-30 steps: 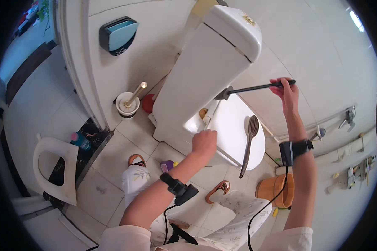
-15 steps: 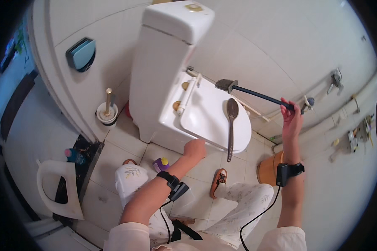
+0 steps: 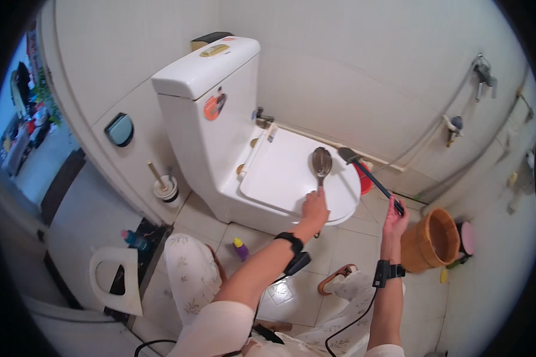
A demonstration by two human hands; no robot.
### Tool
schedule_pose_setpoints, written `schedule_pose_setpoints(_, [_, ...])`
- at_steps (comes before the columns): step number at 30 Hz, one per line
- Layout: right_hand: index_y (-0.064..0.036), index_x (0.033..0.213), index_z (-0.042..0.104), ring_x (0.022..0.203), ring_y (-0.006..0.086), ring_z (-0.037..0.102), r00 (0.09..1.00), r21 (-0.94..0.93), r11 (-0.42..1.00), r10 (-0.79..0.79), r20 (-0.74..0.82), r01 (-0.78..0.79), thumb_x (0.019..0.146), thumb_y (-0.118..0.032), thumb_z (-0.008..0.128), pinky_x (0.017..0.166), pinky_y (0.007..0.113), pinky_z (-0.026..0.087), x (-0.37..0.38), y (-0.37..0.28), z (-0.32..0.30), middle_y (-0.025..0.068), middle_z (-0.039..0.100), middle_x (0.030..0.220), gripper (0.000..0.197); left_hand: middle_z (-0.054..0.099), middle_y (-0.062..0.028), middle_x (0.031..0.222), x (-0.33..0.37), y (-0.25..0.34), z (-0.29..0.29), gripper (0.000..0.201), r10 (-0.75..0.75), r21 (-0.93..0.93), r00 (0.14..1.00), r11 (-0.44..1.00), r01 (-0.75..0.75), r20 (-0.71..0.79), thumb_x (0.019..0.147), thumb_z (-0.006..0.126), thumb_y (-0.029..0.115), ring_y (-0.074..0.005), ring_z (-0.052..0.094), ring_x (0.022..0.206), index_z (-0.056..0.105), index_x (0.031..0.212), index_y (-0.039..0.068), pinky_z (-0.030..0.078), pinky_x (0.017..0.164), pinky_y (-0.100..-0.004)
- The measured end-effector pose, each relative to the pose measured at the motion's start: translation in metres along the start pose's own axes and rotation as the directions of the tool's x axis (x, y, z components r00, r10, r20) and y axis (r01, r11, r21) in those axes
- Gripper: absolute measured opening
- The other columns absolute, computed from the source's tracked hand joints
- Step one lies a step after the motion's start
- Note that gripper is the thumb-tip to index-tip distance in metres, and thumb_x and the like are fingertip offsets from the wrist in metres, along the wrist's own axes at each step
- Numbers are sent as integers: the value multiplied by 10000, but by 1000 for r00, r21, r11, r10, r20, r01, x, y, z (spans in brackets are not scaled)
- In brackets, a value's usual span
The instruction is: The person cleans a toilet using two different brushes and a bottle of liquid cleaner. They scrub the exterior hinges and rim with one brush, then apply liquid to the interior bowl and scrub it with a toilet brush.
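Note:
A white toilet [image 3: 220, 143] with its lid [image 3: 280, 178] closed stands against the tiled wall. A metal spoon [image 3: 321, 163] lies on the lid, bowl away from me. My left hand [image 3: 314, 208] rests on the lid's front edge, fingers on the end of the spoon's handle. My right hand [image 3: 394, 219] grips the end of a thin black-handled tool [image 3: 372, 178], whose dark head hangs just right of the spoon's bowl, over the lid's far right edge.
A wooden bucket [image 3: 432, 239] stands right of the toilet, with a red item [image 3: 366, 180] behind the bowl. A toilet brush in its holder [image 3: 164, 187] sits at the left. A small purple-and-yellow bottle [image 3: 240, 249] lies on the floor. A white stool [image 3: 116, 285] stands lower left.
My view has swung so the toilet sits more centred. My left hand has moved onto the lid at the spoon's handle. My right hand has lowered the black tool toward the lid.

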State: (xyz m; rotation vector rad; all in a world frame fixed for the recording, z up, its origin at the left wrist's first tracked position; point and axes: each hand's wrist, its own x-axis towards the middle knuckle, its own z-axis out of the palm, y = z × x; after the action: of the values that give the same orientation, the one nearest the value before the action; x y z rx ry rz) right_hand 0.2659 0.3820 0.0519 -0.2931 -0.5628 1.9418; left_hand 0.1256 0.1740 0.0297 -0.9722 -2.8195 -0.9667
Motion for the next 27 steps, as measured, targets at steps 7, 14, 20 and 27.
schedule_pose_setpoints(7, [162, 1082, 437, 997, 360, 545, 968, -208, 951, 246, 52, -230, 870, -50, 430, 912, 383, 471, -3, -2, -52, 274, 514, 1056, 300, 509, -114, 971, 5, 8, 46, 401, -66, 221, 996, 972, 79, -67, 807, 484, 62, -254, 518, 922, 434, 1205, 44, 482, 715, -349])
schedule_pose_setpoints(14, [27, 1148, 493, 486, 95, 568, 770, -740, 509, 638, -19, -441, 824, -64, 519, 423, 184, 453, -29, -10, -34, 123, 648, 795, 337, 487, -176, 985, 5, 1, 42, 502, -96, 175, 995, 980, 93, 10, 723, 575, 41, -323, 553, 835, 407, 1194, -3, 491, 674, -402])
schedule_pose_setpoints(20, [11, 1088, 534, 375, 57, 396, 810, -926, 326, 585, 41, -189, 748, -79, 596, 332, 208, 297, -35, 8, -44, 10, 520, 588, 357, 577, -168, 888, 4, -16, 12, 308, -262, 50, 951, 965, 257, 167, 760, 510, 65, -292, 587, 841, 512, 1067, 36, 488, 681, -377])
schedule_pose_setpoints(27, [-12, 1104, 541, 480, 50, 442, 908, -938, 297, 316, 276, 181, 770, -68, 568, 438, 217, 339, -79, 4, 0, -5, 511, 594, 339, 544, -70, 603, -18, -70, -52, 208, -327, -723, 923, 587, 365, 201, 749, 474, 68, -135, 508, 434, 562, 914, -25, 429, 418, -275])
